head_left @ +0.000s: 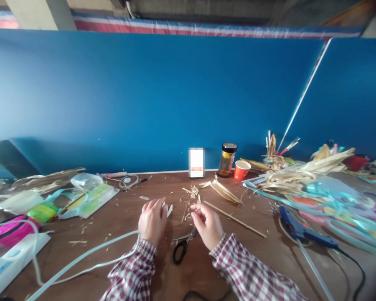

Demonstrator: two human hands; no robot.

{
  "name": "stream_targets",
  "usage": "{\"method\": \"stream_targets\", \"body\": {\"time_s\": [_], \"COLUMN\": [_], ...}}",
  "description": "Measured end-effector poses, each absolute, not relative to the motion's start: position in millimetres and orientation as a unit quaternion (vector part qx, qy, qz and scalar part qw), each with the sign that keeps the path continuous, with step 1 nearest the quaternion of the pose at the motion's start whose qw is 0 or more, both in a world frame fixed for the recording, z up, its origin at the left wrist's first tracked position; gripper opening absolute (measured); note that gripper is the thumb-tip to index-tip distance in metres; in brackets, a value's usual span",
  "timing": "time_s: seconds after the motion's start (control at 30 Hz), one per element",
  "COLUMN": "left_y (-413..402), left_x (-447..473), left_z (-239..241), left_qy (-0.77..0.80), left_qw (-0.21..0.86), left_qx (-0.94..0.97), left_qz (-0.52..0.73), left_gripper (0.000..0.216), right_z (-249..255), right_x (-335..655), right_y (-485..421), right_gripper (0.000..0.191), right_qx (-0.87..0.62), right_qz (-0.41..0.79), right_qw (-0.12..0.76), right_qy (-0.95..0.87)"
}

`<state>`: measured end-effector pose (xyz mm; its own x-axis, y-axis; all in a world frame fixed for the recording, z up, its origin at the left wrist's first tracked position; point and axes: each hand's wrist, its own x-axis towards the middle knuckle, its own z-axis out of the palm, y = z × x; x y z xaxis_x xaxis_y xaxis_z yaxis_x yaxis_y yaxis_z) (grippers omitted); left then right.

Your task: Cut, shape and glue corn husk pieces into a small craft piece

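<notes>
My left hand (152, 221) is palm down just above the brown table, fingers curled and mostly hidden behind its back. Beside its thumb shows a small pale piece of dried husk (169, 210); whether the hand grips it I cannot tell. My right hand (208, 225) has thumb and forefinger brought together in a pinch, and what lies between them is too small to make out. Black-handled scissors (179, 251) lie between my wrists, blades partly apart and pointing toward the right hand. Past my fingertips lies a little heap of husk scraps (193, 192).
A thin stick (235, 219) and a husk leaf (224, 190) lie right of centre. Behind stand a lidded jar (227, 161) and a red paper cup (242, 170). A blue glue gun (303, 232) trails its cord at right. A pale tube (84, 254) crosses near my left wrist.
</notes>
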<state>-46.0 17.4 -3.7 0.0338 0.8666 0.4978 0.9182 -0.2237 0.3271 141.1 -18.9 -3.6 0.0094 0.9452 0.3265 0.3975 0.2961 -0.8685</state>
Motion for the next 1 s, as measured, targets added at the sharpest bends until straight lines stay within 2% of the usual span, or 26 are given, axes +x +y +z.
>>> {"method": "stream_targets", "body": {"time_s": [0.13, 0.27, 0.33, 0.4, 0.6, 0.77, 1.0], "left_y": [14.2, 13.5, 14.1, 15.0, 16.7, 17.6, 18.8], "left_x": [-34.2, -25.6, -23.3, -22.0, -21.7, -23.1, -22.1], "left_z": [-9.3, -16.4, -19.1, -21.1, -23.8, -22.6, -21.0], "left_qy": [-0.579, -0.539, -0.522, -0.506, -0.495, -0.500, -0.499], "left_qw": [0.036, 0.036, 0.038, 0.040, 0.040, 0.053, 0.057], "left_qx": [-0.748, -0.771, -0.781, -0.790, -0.794, -0.785, -0.784], "left_qz": [-0.323, -0.336, -0.340, -0.344, -0.351, -0.362, -0.364], "left_gripper": [0.032, 0.028, 0.028, 0.028, 0.026, 0.025, 0.024], "right_z": [6.2, 19.7, 23.8, 25.0, 22.6, 25.2, 24.8], "right_x": [162.3, 201.7, 218.9, 229.6, 237.4, 248.5, 232.1], "right_y": [-16.1, -13.3, -11.5, -8.6, 16.0, 45.0, 65.7], "right_gripper": [0.013, 0.010, 0.011, 0.010, 0.021, 0.018, 0.023], "right_qx": [-0.540, -0.658, -0.699, -0.713, -0.735, -0.763, -0.731], "right_qz": [0.167, 0.017, 0.003, 0.008, 0.017, 0.014, 0.032], "right_qw": [0.378, 0.183, 0.067, 0.021, -0.012, -0.028, -0.001], "right_qy": [-0.733, -0.730, -0.712, -0.700, -0.678, -0.646, -0.682]}}
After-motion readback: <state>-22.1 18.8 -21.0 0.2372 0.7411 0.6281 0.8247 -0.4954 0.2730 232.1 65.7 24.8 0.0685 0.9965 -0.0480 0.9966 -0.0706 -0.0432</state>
